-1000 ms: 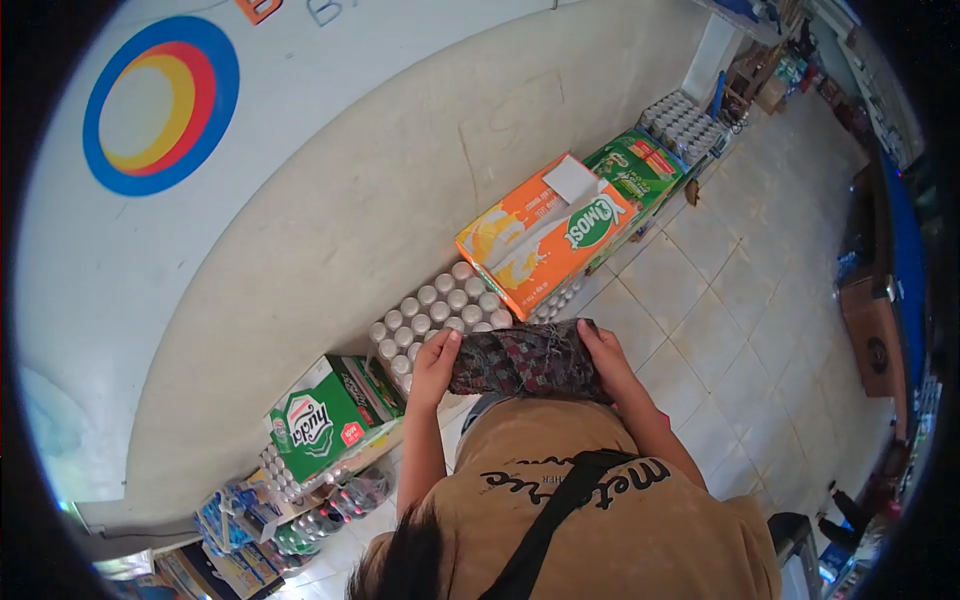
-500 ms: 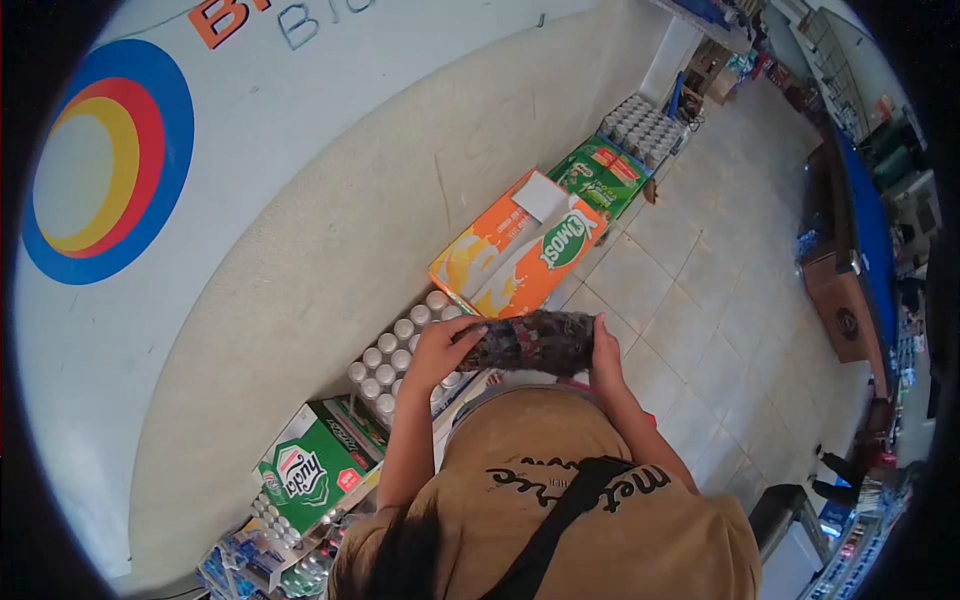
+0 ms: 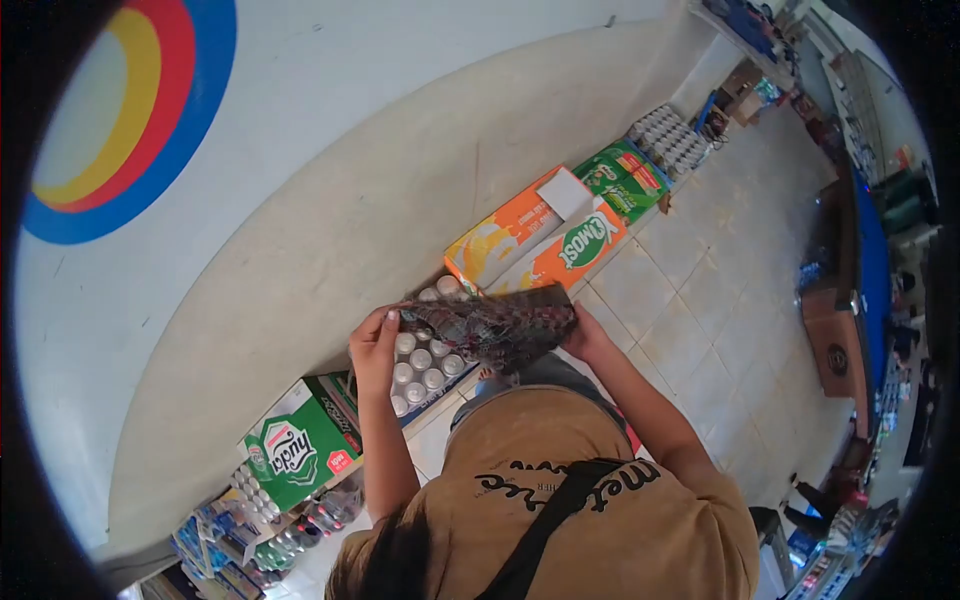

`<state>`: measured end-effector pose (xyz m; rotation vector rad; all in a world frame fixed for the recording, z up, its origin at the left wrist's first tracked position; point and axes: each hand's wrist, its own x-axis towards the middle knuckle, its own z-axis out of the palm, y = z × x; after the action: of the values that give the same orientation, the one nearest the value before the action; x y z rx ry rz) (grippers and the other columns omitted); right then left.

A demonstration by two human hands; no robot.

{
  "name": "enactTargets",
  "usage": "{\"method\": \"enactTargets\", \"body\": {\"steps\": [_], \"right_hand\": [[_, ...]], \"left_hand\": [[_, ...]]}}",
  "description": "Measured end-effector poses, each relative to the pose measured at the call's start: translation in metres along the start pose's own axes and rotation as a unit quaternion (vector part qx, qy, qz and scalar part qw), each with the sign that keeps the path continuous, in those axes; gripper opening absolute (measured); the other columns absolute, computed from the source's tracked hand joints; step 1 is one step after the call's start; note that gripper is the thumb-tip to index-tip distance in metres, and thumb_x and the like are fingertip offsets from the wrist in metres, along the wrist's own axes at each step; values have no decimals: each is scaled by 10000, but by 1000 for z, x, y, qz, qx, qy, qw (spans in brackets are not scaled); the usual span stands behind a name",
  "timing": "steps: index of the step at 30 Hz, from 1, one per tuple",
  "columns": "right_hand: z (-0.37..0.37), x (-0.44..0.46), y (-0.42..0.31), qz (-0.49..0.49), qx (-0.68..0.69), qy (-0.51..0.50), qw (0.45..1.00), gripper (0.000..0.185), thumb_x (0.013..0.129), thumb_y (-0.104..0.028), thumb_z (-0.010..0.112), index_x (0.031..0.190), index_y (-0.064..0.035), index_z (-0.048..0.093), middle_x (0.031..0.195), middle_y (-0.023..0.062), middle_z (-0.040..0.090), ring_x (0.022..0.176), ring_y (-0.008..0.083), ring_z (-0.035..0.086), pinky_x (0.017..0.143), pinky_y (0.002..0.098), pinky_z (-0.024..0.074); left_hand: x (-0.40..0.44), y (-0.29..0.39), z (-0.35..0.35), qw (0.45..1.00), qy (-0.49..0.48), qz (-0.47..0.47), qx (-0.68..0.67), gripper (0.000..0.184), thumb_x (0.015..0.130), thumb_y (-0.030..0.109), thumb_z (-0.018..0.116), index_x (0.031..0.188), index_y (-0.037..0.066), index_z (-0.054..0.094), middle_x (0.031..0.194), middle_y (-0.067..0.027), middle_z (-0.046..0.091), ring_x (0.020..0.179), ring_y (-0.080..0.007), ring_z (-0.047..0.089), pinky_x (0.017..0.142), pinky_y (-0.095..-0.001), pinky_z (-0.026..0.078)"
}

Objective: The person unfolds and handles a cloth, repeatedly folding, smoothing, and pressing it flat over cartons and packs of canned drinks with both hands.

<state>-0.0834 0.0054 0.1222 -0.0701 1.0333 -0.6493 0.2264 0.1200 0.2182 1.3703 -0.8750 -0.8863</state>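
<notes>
A dark patterned cloth [image 3: 495,325] is held up in front of the person's waist, over the far right corner of a tray [image 3: 445,393]. The left hand [image 3: 372,348] pinches one end between thumb and fingers; the right hand [image 3: 583,336] grips the other — its fingertips are hidden behind the cloth. The tray is packed with rows of round, pale-topped cans [image 3: 421,359], showing past the cloth down to the near edge.

Just beyond the tray's far end lies an orange carton [image 3: 510,238], then a green carton [image 3: 620,180], then a second tray's pale tops [image 3: 668,138]. On the other side sits a Huda box [image 3: 300,440] — contents unseen — with more pale tops [image 3: 252,490] at its left edge and bottles [image 3: 335,507] along its near edge.
</notes>
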Motion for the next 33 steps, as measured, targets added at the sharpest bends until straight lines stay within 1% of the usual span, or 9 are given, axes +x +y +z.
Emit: {"method": "enactTargets", "body": {"steps": [4, 5, 7, 8, 9, 11, 15, 26, 33], "right_hand": [[39, 21, 3, -103, -215, 27, 971, 469, 958, -432, 422, 1231, -79, 567, 1110, 96, 652, 1031, 280, 611, 926, 457, 466], [35, 40, 0, -143, -346, -133, 918, 405, 907, -366, 534, 1118, -27, 601, 979, 90, 679, 912, 248, 651, 815, 411, 513], [86, 5, 7, -372, -580, -220, 691, 462, 832, -351, 649, 1075, 36, 587, 971, 142, 672, 888, 249, 660, 775, 376, 522], [90, 2, 12, -399, -786, -128, 455, 554, 758, -371, 727, 1081, 53, 577, 1002, 206, 648, 923, 282, 651, 789, 374, 515], [95, 0, 11, -400, -785, -129, 455, 554, 758, -371, 727, 1081, 53, 577, 1002, 206, 648, 923, 282, 651, 789, 374, 515], [114, -16, 9, -127, -835, -334, 418, 532, 750, -369, 732, 1074, 26, 583, 1098, 212, 600, 966, 320, 608, 848, 378, 475], [114, -29, 2, -283, -650, -478, 520, 422, 772, -327, 703, 975, 29, 602, 996, 218, 633, 894, 354, 615, 746, 381, 481], [69, -22, -99, -392, -679, -299, 543, 238, 786, -169, 613, 943, 3, 565, 840, 206, 597, 830, 386, 592, 708, 445, 457], [49, 12, -190, -357, -746, -297, 477, 233, 755, -82, 590, 985, -45, 597, 856, 175, 621, 826, 353, 603, 716, 420, 472]], "left_hand": [[-11, -6, -1, 993, 25, 54, 103, 190, 940, 141, 562, 1003, -15, 651, 832, 5, 638, 776, -68, 543, 718, -220, 445], [-13, -16, 0, 987, 32, 39, 153, 180, 929, 157, 580, 987, -1, 645, 791, -1, 631, 737, -68, 538, 674, -222, 437], [-18, -9, 20, 985, 43, -1, 165, 176, 921, 171, 592, 966, 8, 643, 740, -22, 614, 706, -61, 530, 641, -234, 434], [-18, -10, 30, 984, 39, -12, 175, 163, 912, 159, 594, 956, 11, 644, 718, -59, 623, 669, -73, 543, 619, -249, 447], [-17, -8, 40, 982, 23, 19, 185, 162, 907, 157, 595, 959, 13, 646, 724, -72, 636, 662, -84, 559, 617, -254, 454], [-12, -1, 61, 983, -2, 79, 168, 157, 892, 158, 597, 948, 20, 646, 740, -104, 661, 652, -131, 606, 606, -280, 472], [-10, -5, 93, 975, -77, 54, 203, 173, 886, 199, 612, 937, 34, 628, 722, -128, 654, 629, -212, 637, 582, -316, 476], [28, -3, 104, 907, -255, 3, 336, 484, 799, 357, 706, 1173, 85, 563, 805, -173, 659, 742, -305, 659, 667, -355, 495], [53, -44, 138, 764, -326, -93, 550, 256, 714, 267, 684, 911, 105, 668, 870, -136, 673, 822, -339, 640, 690, -442, 500]]}}
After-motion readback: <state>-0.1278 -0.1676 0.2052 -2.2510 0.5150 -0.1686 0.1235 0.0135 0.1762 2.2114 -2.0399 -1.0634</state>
